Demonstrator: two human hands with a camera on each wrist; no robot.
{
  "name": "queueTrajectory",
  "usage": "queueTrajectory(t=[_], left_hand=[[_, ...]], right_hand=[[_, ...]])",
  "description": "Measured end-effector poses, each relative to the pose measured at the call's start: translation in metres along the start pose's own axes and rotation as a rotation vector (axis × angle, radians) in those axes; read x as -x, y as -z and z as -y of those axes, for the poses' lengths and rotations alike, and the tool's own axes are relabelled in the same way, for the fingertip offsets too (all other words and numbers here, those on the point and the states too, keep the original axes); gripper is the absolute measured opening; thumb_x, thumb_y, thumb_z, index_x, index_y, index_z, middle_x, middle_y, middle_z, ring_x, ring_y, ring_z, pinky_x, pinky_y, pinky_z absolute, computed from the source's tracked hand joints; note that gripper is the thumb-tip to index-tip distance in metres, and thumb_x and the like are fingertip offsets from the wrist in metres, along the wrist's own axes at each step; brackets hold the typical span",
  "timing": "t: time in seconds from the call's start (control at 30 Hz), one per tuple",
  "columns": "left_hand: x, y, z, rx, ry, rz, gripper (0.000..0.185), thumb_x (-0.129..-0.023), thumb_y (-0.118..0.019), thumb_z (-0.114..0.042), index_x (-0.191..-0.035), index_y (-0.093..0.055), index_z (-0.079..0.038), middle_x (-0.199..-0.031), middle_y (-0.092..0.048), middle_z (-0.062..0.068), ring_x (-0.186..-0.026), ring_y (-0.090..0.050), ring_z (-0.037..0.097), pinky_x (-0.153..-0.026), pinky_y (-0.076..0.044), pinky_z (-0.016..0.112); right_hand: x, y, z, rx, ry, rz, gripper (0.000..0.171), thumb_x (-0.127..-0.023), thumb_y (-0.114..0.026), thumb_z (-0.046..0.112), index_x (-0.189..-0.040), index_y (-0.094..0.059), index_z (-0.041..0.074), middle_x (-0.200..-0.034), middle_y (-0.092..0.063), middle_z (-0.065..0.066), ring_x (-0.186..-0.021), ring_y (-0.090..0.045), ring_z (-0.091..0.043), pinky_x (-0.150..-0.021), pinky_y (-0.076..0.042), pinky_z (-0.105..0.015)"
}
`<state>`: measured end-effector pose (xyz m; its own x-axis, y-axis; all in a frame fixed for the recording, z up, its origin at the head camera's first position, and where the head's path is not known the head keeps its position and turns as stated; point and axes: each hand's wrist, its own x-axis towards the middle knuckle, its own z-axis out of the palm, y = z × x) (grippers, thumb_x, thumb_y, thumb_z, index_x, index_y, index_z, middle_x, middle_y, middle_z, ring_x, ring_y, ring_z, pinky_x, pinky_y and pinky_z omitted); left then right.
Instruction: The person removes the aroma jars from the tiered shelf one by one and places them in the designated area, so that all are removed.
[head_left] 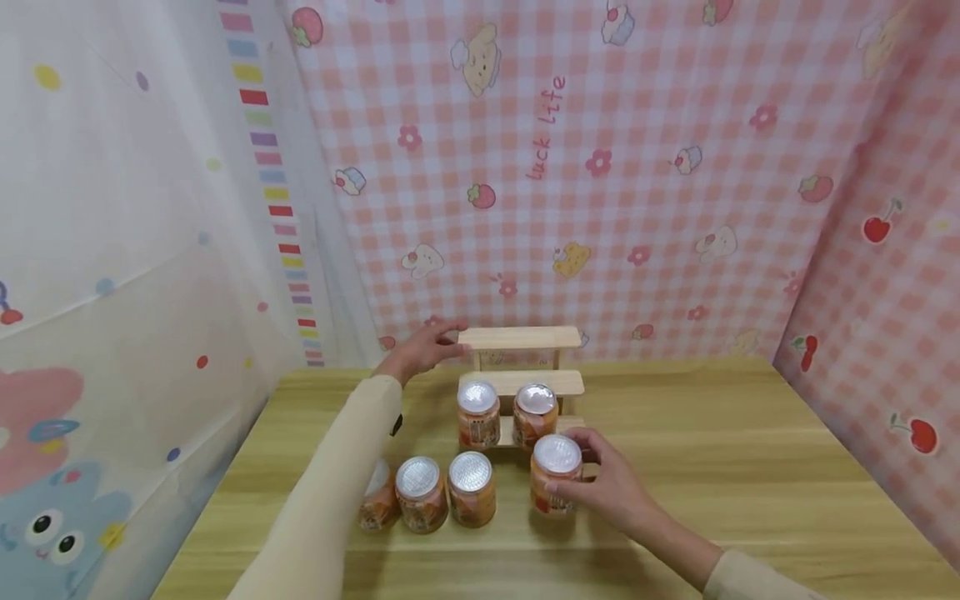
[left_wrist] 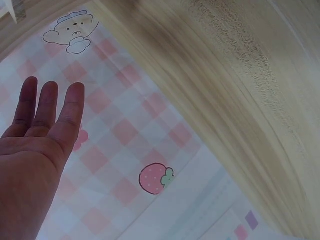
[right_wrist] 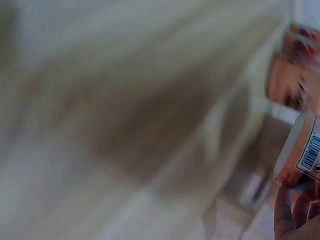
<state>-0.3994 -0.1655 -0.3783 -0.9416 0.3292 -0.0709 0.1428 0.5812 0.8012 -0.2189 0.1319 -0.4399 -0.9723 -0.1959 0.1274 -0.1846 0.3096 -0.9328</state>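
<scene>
A small wooden step shelf (head_left: 521, 337) stands at the back of the table. Two orange-labelled jars with foil lids (head_left: 478, 413) (head_left: 535, 414) sit on its lowest step. My left hand (head_left: 422, 348) reaches to the shelf's top-left corner with fingers straight; the left wrist view shows those fingers (left_wrist: 50, 107) straight and holding nothing. My right hand (head_left: 603, 482) grips another jar (head_left: 556, 474) in front of the shelf; its label (right_wrist: 302, 152) shows in the blurred right wrist view. Three more jars (head_left: 422, 493) (head_left: 472, 488) (head_left: 377, 498) stand in a row under my left sleeve.
The light wooden table (head_left: 750, 450) is boxed in by pink checked cloth (head_left: 637, 167) at the back and right, and a pale cartoon-print sheet (head_left: 112, 292) on the left.
</scene>
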Motion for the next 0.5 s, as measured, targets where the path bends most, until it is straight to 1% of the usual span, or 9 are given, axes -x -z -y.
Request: queueTrajectory(t=[0.13,0.23,0.4,0.5], left_hand=[[0.001,0.001,0.002,-0.004,0.004,-0.001,0.05,-0.087,-0.06,-0.035,-0.134,-0.044,-0.028,-0.129,-0.045,0.007,-0.113,-0.047,0.021,-0.086,-0.042,0.045],[0.001,0.001,0.003,-0.013,-0.003,-0.002,0.05,-0.086,-0.061,-0.038,-0.133,-0.044,-0.03,-0.128,-0.047,0.005,-0.112,-0.048,0.02,-0.084,-0.043,0.042],[-0.001,0.0,0.003,-0.027,-0.014,-0.015,0.049,-0.085,-0.061,-0.04,-0.131,-0.045,-0.033,-0.126,-0.048,0.004,-0.11,-0.049,0.019,-0.082,-0.045,0.039],[0.0,-0.001,0.004,-0.019,-0.003,-0.017,0.05,-0.085,-0.061,-0.039,-0.132,-0.045,-0.032,-0.125,-0.049,0.004,-0.11,-0.049,0.02,-0.082,-0.044,0.039]], right_hand=[[0.004,-0.023,-0.015,-0.001,0.04,0.037,0.065,-0.06,-0.085,0.025,-0.115,-0.051,0.014,-0.102,-0.056,-0.006,-0.094,-0.053,-0.022,-0.072,-0.05,-0.028],[0.004,-0.035,-0.023,0.002,0.067,0.055,0.067,-0.059,-0.085,0.026,-0.115,-0.05,0.013,-0.103,-0.056,-0.006,-0.095,-0.052,-0.022,-0.073,-0.05,-0.028],[0.002,-0.045,-0.03,-0.021,0.062,0.055,0.069,-0.061,-0.084,0.026,-0.118,-0.048,0.01,-0.105,-0.054,-0.008,-0.098,-0.052,-0.024,-0.073,-0.05,-0.026],[0.002,-0.046,-0.032,-0.026,0.057,0.074,0.075,-0.063,-0.082,0.027,-0.124,-0.044,0.007,-0.111,-0.053,-0.011,-0.103,-0.051,-0.026,-0.075,-0.05,-0.026]])
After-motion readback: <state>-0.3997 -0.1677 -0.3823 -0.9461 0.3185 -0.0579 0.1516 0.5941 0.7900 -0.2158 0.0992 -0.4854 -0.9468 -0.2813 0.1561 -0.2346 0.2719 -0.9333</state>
